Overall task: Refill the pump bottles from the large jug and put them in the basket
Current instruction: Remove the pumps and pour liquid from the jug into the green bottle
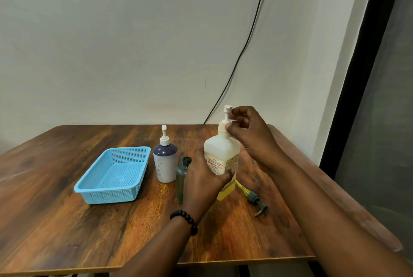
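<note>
Yellow liquid sits low in the jug [221,158] at the worktop's [67,221] three o'clock; our left hand [202,179] clamps its body, right hand [245,133] pinches its pump [227,116]. We judge unscrewing comes next, then pouring into the open bottle [182,176].

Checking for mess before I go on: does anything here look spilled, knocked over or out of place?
Only the dark pump head with its yellow tube, lying loose on the wooden table, off the open dark green bottle. No spill shows.
</note>
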